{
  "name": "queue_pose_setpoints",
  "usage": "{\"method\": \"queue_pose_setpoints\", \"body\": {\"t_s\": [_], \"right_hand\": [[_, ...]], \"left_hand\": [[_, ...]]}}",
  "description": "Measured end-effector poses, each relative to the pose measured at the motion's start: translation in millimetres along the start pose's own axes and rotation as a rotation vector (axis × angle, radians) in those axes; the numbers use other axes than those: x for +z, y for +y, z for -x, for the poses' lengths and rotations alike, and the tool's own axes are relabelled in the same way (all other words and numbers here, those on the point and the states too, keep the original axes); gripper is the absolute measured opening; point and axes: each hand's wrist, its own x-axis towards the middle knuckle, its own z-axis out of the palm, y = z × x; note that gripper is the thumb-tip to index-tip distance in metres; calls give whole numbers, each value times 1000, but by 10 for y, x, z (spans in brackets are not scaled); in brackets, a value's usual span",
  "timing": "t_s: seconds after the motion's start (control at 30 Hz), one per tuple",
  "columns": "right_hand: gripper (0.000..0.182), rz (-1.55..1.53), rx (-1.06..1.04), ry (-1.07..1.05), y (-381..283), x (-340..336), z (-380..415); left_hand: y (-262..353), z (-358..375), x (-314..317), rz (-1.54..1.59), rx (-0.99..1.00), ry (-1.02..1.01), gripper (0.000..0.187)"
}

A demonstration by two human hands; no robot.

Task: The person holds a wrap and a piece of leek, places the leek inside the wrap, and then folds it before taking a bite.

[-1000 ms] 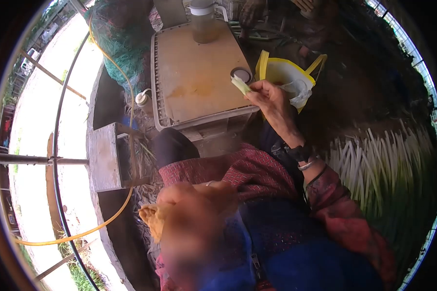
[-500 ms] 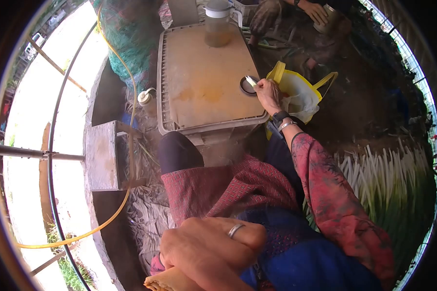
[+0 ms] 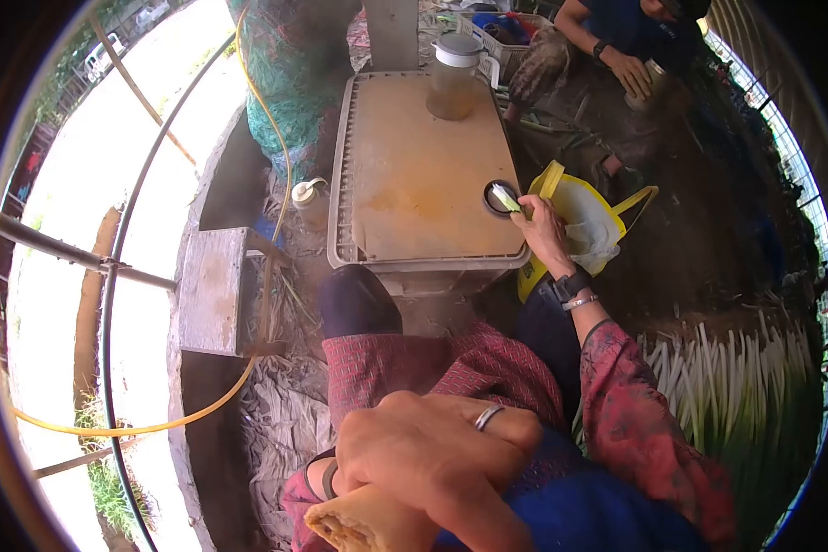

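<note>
My right hand (image 3: 545,230) pinches a short white and green stalk (image 3: 505,197) over a small dark round dish (image 3: 499,195). The dish sits at the right edge of a brown-topped crate (image 3: 414,184). Close to my body, my left hand (image 3: 432,451) is curled round a tan rolled food item (image 3: 363,517), its open end showing a browned filling. A ring is on one of its fingers. Just right of my right hand stands a yellow-handled bag (image 3: 591,221) with pale plastic inside.
A lidded pitcher (image 3: 453,83) stands on the crate's far end. Another person (image 3: 616,55) sits at the upper right, a hand on a container. White-stemmed green stalks (image 3: 727,368) lie at the right. A wooden stool (image 3: 213,290), a bottle (image 3: 308,201) and a yellow hose (image 3: 221,400) are at the left.
The view has shifted, so the crate and bag appear lower and further right. The stalk's tip now points down into the dish, and more of the roll shows below my left hand.
</note>
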Motion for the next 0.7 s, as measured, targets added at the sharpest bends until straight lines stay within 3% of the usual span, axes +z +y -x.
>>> {"method": "queue_pose_setpoints", "body": {"t_s": [0.23, 0.33, 0.4, 0.7], "right_hand": [[32, -235, -19, -14, -200, -652, 592], [34, -280, 36, -37, -246, -829, 871], [34, -328, 28, -19, -244, -879, 1027], [32, -515, 15, 14, -358, -940, 1329]], "left_hand": [[70, -278, 322, -83, 140, -103, 23], [208, -403, 464, -113, 96, -264, 21], [214, -421, 594, -175, 174, -296, 18], [308, -534, 940, -299, 87, -345, 18]]}}
